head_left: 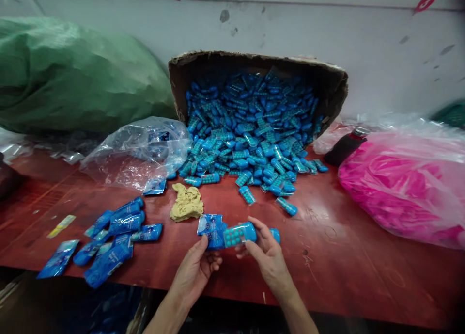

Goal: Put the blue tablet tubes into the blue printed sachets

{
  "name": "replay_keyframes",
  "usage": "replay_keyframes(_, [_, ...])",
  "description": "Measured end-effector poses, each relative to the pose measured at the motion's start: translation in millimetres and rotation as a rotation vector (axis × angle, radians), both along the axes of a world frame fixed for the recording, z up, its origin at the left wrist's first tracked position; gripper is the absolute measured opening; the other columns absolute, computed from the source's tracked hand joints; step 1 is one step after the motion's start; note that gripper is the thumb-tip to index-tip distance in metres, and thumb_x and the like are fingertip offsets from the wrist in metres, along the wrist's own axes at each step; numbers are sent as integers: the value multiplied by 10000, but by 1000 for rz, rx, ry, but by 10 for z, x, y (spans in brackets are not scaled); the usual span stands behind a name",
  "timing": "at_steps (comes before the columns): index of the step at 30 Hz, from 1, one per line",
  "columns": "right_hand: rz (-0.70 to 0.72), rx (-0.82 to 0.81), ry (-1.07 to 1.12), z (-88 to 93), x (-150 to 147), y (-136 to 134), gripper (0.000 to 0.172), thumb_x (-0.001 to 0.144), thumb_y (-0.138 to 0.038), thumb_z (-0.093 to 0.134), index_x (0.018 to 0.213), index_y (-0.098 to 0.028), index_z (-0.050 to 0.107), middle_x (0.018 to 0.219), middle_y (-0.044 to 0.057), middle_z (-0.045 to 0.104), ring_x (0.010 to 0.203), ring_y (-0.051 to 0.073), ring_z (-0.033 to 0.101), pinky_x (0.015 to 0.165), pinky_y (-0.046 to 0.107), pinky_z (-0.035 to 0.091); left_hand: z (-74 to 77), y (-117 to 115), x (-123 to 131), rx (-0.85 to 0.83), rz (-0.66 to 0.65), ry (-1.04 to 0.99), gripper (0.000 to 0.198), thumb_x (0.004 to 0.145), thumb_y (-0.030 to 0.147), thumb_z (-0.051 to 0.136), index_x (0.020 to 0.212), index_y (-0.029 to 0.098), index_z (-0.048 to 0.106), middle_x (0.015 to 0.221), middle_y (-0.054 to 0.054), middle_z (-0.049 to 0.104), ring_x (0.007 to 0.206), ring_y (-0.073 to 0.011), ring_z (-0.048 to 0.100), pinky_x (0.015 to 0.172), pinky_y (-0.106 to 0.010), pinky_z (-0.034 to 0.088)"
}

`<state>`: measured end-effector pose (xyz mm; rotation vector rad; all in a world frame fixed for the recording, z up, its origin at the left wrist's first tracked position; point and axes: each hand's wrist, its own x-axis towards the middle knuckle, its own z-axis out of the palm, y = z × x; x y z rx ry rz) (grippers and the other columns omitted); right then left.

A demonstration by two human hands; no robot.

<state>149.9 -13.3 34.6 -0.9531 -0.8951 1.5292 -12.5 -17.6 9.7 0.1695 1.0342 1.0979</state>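
Close to the table's front edge, my left hand (199, 268) pinches a blue printed pouch (215, 238) between thumb and fingers. My right hand (267, 251) grips a clear blue-capped container of teal beads (238, 235), whose clear end meets the pouch's side; whether it is inside the pouch I cannot tell. Behind the right fingers a second blue cap (275, 235) shows, and I cannot tell if it is held or lying there. Just beyond the hands lies a crumpled yellow cloth-like lump (187, 202). To the left, several filled blue pouches (116, 242) lie in a loose pile.
A cardboard box (259, 57) on its side spills many bead containers (250, 135) over the red table (348, 271). A clear plastic bag (127, 150) and a big green sack (80, 77) stand left. Right are a dark bottle (343, 147) and a pink-filled bag (407, 183).
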Motion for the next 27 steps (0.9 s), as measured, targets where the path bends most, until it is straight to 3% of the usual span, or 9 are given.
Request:
replay_keyframes(6, [-98, 21, -5, -102, -88, -97, 448, 734, -239, 617, 1153, -259, 458, 1045, 33, 594, 820, 178, 605, 624, 288, 551, 27, -2, -13, 59, 44, 13, 206, 690, 331, 642, 680, 132, 592, 535, -33, 641, 480, -129, 593, 427, -203, 456])
replay_keyframes(13, [-134, 84, -102, -173, -123, -195, 450, 735, -166, 604, 1157, -233, 462, 1059, 53, 592, 910, 195, 593, 736, 297, 520, 21, -1, -41, 93, 55, 6, 204, 681, 335, 651, 698, 137, 605, 542, -31, 649, 516, -144, 607, 432, -214, 466])
replay_keyframes(27, [-159, 147, -274, -225, -123, -235, 432, 739, -164, 605, 1143, -239, 473, 1025, 48, 620, 900, 186, 618, 786, 288, 514, 76, 57, -67, 146, 83, 52, 200, 688, 332, 645, 737, 140, 617, 586, -31, 673, 525, -145, 612, 426, -223, 479])
